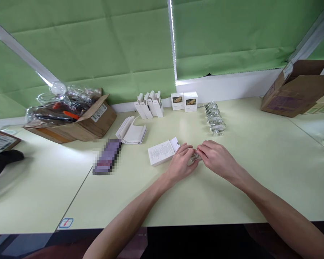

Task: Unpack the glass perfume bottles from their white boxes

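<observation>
Between both hands, just above the table, is a small shiny, clear item [195, 157]; my fingers cover much of it, so its exact kind is hidden. My left hand [182, 162] closes round its left side. From the right, my right hand [216, 158] pinches its top with bent fingers. Close by my left hand lies a white printed box [162, 153], its flap open toward my fingers. Beyond the right hand stretches a row of shiny, clear-looking pieces [214, 117], similar in gloss to the held one.
Several narrow white cartons [149, 105] and two picture-printed boxes [184, 102] stand by the back wall. An opened white package [131, 131] and a blurred purple object [107, 157] lie left. Cardboard boxes hold plastic-wrapped goods [62, 104] at left and stand open [294, 90] at right.
</observation>
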`<state>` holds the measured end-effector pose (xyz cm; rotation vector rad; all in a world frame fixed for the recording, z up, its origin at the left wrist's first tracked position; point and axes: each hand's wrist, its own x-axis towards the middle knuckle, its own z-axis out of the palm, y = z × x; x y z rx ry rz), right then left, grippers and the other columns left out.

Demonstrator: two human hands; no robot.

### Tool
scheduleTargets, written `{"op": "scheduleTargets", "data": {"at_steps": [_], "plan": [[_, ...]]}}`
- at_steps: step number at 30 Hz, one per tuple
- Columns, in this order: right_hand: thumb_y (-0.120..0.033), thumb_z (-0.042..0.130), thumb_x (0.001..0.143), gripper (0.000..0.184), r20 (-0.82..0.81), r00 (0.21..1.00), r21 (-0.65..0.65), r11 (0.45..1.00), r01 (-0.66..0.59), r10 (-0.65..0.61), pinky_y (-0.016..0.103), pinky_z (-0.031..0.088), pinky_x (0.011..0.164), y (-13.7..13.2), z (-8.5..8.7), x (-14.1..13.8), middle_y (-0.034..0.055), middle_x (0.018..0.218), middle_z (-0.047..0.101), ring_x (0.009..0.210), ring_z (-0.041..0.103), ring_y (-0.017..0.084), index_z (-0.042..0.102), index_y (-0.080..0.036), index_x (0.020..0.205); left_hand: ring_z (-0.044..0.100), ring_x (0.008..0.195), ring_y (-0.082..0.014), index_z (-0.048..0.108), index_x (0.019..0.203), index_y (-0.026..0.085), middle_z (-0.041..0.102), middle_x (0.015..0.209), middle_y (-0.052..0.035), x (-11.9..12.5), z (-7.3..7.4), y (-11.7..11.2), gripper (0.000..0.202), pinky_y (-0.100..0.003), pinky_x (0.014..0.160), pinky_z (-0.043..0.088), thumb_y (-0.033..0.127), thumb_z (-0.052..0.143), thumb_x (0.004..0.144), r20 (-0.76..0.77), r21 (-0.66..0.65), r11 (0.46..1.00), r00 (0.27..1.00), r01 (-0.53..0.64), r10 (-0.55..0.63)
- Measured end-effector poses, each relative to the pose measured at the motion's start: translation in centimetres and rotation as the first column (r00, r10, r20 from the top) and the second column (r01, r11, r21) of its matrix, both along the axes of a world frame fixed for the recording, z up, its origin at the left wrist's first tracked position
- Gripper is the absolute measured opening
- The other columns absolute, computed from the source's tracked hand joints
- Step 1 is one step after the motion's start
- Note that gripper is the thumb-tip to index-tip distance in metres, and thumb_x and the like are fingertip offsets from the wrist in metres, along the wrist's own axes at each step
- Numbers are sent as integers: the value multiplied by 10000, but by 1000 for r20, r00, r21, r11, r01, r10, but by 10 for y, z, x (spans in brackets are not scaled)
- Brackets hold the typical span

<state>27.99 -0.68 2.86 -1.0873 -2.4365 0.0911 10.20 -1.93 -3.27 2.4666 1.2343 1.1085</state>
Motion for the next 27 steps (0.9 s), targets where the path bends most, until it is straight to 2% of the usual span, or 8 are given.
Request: {"op": "scheduleTargets", "data": {"at_steps": [4,6,9,11,13,18,20,27], "plan": [[-183,511,973,269,-93,995,-171,985,4,-21,282,403,606,4,4,2,43,733,657,649,581,150,689,-174,771,625,1164,-246,565,988,214,692,1048,-98,-1,0,1,101,-442,1024,535,294,598,935,4,-7,1000,1000,19,-19],[-189,516,972,267,-111,993,-204,979,7,-30,278,399,591,5,5,3,34,723,654,621,568,139,690,-181,768,611,1196,-252,570,992,217,693,1050,-96,-1,0,1,104,-438,1012,543,298,603,934,3,-32,999,1000,18,-18],[-173,494,975,281,-66,998,-114,993,11,-19,289,412,621,3,3,1,50,730,648,663,583,160,684,-175,769,596,1233,-254,574,989,225,695,1041,-88,0,0,1,89,-448,1034,535,291,601,935,15,-67,998,1000,21,-20],[-152,470,975,298,-1,1000,-22,1000,7,-7,307,423,655,1,1,-1,71,735,643,708,596,186,678,-161,761,607,1214,-246,572,981,223,697,1034,-85,0,0,1,79,-460,1064,516,285,595,937,37,-65,997,999,30,-28],[-146,465,973,304,33,999,14,1000,1,-2,317,429,671,1,1,-1,81,733,641,731,603,201,675,-156,754,618,1191,-239,569,977,221,699,1029,-82,0,-1,1,78,-469,1086,501,285,592,939,51,-58,998,998,39,-36],[-184,520,967,278,-81,997,-189,982,-4,-11,279,414,597,6,7,2,28,692,649,619,577,147,677,-187,738,611,1207,-244,570,980,227,701,978,-64,-1,-3,3,82,-466,1066,516,291,598,937,29,-74,996,998,57,-55],[-190,524,969,280,-83,996,-213,977,-8,-10,275,407,589,7,9,3,21,687,652,607,575,141,676,-189,734,616,1198,-242,569,988,226,702,972,-61,-1,-3,4,84,-459,1063,516,290,595,940,32,-74,995,997,66,-64],[-157,469,986,290,201,979,-12,999,-30,32,325,382,625,2,11,3,78,761,685,711,618,203,669,-157,776,624,1170,-235,576,987,216,695,1047,-86,-1,-1,3,100,-442,1049,524,299,603,936,51,-64,996,997,66,-63]]}}
